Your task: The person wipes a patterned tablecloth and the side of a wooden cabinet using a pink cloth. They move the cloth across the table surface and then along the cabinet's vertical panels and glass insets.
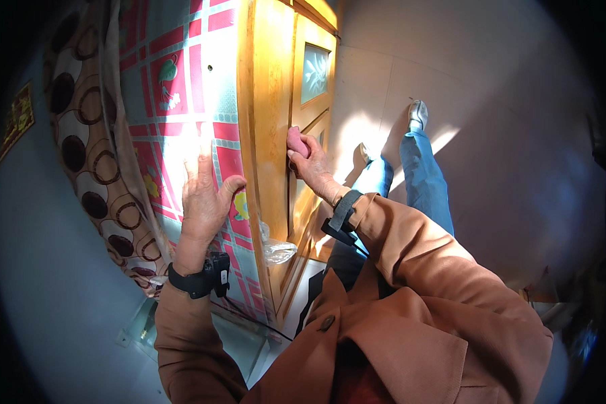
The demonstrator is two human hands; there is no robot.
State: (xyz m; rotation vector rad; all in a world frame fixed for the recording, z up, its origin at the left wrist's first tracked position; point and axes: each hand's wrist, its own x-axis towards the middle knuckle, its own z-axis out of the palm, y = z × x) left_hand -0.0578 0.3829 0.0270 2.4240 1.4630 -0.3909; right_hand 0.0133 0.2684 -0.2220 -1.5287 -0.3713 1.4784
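Note:
My left hand (202, 197) lies palm down with its fingers spread on a pink and pale blue checked cover (169, 81), whose upper part is in glaring sunlight. The cover lies over the top of a yellow wooden cabinet (270, 96). In my right hand (313, 164) is a folded pink cloth or sponge (298, 142); which of the two I cannot tell. That hand is at the cabinet's front, beside the edge of a door with a frosted, leaf-patterned glass pane (315, 73). Both wrists wear black straps with small devices.
A patterned curtain (96, 166) hangs along the far left side of the cover. A clear plastic bag (279, 251) sticks out at the cabinet's near edge. Below the cover's near end is a glass-like box or tank (237, 331). My legs stand on the pale floor (485, 166) to the right.

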